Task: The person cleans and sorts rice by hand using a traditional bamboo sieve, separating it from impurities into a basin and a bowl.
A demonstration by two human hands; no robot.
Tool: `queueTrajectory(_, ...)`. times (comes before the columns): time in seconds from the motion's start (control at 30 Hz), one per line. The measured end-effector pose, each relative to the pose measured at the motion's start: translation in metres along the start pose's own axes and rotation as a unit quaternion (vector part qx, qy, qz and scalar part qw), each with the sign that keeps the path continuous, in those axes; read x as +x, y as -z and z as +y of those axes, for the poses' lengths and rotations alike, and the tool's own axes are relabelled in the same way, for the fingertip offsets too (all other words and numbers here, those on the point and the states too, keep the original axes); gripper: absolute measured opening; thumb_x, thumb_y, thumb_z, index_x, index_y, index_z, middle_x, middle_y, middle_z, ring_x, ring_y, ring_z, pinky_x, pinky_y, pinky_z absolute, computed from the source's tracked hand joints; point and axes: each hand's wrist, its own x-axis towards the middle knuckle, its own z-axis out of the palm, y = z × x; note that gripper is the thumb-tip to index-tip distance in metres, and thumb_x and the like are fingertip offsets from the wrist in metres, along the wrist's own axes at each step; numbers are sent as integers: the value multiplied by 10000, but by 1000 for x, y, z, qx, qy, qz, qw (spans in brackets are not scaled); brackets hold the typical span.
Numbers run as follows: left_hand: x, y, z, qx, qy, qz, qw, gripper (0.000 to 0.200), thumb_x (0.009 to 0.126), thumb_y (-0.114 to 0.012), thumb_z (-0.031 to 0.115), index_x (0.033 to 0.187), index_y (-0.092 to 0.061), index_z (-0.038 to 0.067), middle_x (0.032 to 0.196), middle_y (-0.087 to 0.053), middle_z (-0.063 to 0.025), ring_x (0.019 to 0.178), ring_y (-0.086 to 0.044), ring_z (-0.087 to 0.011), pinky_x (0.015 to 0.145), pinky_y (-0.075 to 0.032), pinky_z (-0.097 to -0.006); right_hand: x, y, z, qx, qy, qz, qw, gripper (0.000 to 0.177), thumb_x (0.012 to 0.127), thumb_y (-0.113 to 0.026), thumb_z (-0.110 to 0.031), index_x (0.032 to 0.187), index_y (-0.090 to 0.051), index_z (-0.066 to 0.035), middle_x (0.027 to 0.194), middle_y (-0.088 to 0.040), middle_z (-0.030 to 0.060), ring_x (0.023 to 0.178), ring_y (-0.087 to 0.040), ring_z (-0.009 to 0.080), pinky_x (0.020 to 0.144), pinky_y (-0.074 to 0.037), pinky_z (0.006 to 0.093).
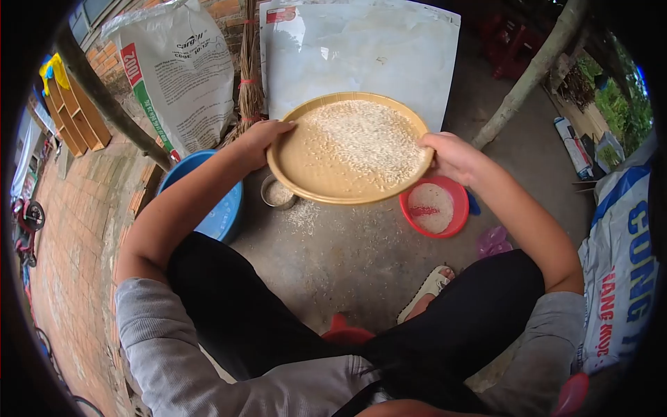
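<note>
Concrete floor point(361, 271) takes up most of the middle of the frame, with brick paving point(76, 264) running down the left side. Biggest stuff first: a white plastic sheet point(361, 55) stands at top centre, a printed white sack point(177, 69) leans against the wall in the upper left, and a second sack point(622, 278) with blue and red lettering sits at the right edge. A blue basin point(215, 208) is at middle left, partly behind the person's forearm.

Now the main bit. A round flat tray point(306, 163) is held up off the floor in the upper middle of the frame, with rice point(368, 139) spread mostly over its upper right half. The left hand point(267, 142) is clamped on the tray's left rim, thumb over the edge. The right hand point(451, 156) grips the right rim the same way, so the tray sits right between the two hands.

Below the tray on the floor: a red bowl point(434, 207) with rice in it at lower right, a small metal cup point(278, 193) at lower left, and spilled grains point(302, 215) just beside the cup. A broom point(250, 69) stands between the sack and the sheet, and a sandal point(431, 285) shows low in the middle.
</note>
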Motion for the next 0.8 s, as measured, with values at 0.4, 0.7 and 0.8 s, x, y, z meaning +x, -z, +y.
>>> queueTrajectory(0.4, -2, -16, 7, 7, 21, 10, 1000, 273, 891, -493, 140, 1066, -504, -69, 960, -595, -201, 809, -640, -287, 769, -543, -389, -5, 4, 8, -29, -20, 14, 999, 270, 852, -469, -145, 1039, -539, 37, 964, -617, 140, 841, -623, 238, 789, -503, 363)
queueTrajectory(0.7, -21, -60, 2, 100, -44, 40, 993, 242, 850, -568, 160, 1030, -541, 1, 833, -595, -84, 703, -618, -186, 641, -552, -329, 6, 40, 13, -13, -34, 150, 988, 283, 850, -483, -158, 1044, -560, 34, 970, -623, 125, 860, -617, 231, 791, -489, 369)
queueTrajectory(0.8, 5, -22, 3, -3, 22, -2, 1000, 280, 876, -528, 158, 1063, -516, -51, 926, -619, -155, 785, -649, -260, 727, -563, -383, -2, 20, 7, -8, -1, 16, 1000, 303, 900, -469, -202, 1105, -538, 11, 1041, -618, 124, 915, -618, 231, 810, -494, 384)
